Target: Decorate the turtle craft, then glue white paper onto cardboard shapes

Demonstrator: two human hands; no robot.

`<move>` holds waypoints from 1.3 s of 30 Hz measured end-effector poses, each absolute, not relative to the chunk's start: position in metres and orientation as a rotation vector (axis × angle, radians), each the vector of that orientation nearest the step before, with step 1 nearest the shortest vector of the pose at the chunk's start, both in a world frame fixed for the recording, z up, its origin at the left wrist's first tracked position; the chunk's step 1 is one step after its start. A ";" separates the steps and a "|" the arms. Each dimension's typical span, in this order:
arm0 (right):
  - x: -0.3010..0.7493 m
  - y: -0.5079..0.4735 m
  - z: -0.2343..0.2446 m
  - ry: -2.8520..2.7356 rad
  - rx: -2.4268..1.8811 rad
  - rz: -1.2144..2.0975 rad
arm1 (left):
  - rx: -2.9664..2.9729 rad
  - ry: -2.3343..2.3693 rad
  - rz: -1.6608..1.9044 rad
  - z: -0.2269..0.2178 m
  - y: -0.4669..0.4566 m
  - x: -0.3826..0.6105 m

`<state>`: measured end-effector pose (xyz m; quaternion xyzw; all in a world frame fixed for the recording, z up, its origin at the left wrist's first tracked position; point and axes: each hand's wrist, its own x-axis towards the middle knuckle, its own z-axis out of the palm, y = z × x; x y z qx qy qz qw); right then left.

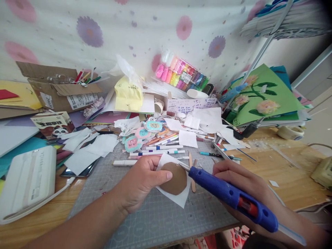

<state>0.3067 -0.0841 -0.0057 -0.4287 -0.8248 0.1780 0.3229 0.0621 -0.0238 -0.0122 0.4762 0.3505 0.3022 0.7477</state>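
Observation:
My left hand (145, 180) is closed on a round brown cardboard disc (175, 183), its thumb lying across the front. Behind the disc is a white paper square (180, 201), held in the same grip, with its corners sticking out. A blue hot glue gun (220, 185) is in my right hand (243, 176), my fingers wrapped round it. Its metal nozzle meets the disc's upper right edge in view; whether it touches, I cannot tell. A clear glue stick (292, 235) juts from the gun's back end. Beside the disc, a wooden craft stick (192, 176) lies on the grey cutting mat (124, 221).
Several markers (158, 152), loose white paper squares (188, 138) and small decorated pieces (154, 126) crowd the mat's back. A white device (28, 183) with a cable stands left, near a cardboard box (67, 93). Green flower artwork (264, 93) leans at the right.

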 end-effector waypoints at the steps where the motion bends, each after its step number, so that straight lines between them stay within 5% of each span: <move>1: 0.308 -0.085 -0.005 -2.168 -1.127 0.470 | 1.039 0.766 0.662 -0.013 -0.023 0.062; 16: 0.305 -0.092 -0.005 -2.155 -1.101 0.565 | 2.011 1.414 0.705 -0.009 -0.030 0.070; 39: 0.298 -0.088 -0.005 -2.368 -1.228 0.558 | 1.961 1.395 0.593 -0.007 -0.031 0.070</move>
